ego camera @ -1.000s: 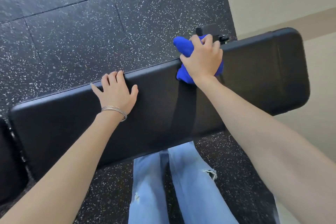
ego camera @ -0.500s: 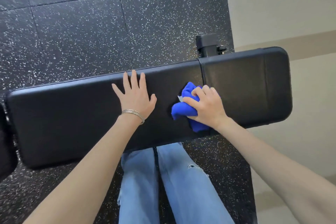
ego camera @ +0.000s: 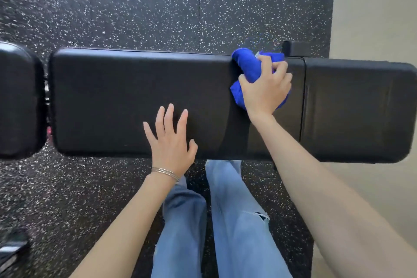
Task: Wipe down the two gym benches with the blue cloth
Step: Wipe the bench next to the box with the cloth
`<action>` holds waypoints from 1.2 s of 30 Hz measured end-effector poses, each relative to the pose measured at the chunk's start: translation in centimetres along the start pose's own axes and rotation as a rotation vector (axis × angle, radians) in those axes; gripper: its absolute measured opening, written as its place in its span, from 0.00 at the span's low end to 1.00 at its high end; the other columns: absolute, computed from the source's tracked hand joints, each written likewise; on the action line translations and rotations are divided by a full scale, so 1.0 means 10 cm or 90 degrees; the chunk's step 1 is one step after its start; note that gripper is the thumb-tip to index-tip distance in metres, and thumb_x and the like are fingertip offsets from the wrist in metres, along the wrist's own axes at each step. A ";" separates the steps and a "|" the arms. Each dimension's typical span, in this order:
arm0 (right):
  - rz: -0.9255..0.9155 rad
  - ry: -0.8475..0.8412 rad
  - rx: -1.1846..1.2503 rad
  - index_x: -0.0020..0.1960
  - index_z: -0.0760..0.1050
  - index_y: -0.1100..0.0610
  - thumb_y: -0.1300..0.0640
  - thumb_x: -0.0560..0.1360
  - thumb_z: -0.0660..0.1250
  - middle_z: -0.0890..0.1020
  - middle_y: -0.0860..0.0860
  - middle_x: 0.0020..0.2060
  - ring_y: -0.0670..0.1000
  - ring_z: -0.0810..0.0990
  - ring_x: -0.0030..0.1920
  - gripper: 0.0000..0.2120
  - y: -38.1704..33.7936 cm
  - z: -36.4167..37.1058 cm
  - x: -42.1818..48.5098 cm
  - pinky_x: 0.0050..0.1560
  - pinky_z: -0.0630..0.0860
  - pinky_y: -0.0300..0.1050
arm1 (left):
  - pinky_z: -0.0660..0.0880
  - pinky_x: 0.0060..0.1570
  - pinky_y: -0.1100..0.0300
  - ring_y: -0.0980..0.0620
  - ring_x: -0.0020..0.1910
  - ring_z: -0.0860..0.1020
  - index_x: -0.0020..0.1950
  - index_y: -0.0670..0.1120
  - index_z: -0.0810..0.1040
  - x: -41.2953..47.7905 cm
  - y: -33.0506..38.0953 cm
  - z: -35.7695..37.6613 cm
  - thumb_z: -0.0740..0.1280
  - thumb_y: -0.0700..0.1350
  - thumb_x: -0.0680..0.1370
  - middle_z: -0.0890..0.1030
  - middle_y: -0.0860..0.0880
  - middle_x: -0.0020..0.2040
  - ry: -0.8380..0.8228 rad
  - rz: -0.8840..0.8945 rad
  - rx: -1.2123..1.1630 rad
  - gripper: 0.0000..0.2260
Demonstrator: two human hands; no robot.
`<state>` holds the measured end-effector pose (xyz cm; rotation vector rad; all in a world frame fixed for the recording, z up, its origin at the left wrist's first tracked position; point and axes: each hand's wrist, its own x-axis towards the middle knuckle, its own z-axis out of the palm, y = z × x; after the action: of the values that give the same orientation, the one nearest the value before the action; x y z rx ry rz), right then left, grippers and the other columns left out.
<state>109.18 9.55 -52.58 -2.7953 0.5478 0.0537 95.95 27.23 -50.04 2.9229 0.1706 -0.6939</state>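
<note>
My right hand (ego camera: 265, 91) grips the bunched cloth (ego camera: 244, 67) at the bench's (ego camera: 124, 88) far edge, left hand (ego camera: 171, 144) flat and empty, and one overshoot could drag it off.

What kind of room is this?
Most likely a gym. There's a long black padded bench, a floor of black speckled rubber tiles, and the right hand wiping the bench with a blue cloth.
</note>
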 end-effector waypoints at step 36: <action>-0.553 -0.102 -0.061 0.49 0.80 0.53 0.52 0.62 0.71 0.78 0.58 0.41 0.59 0.73 0.36 0.15 -0.71 0.22 -1.78 0.36 0.73 0.50 | 0.52 0.73 0.45 0.41 0.75 0.52 0.77 0.43 0.50 -1.00 -1.80 0.08 0.62 0.49 0.76 0.51 0.39 0.76 -0.007 -0.077 -0.095 0.33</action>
<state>95.35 22.94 -51.14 -2.8275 -0.7307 0.1155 84.21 44.01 -48.05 2.7834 0.3844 -0.6826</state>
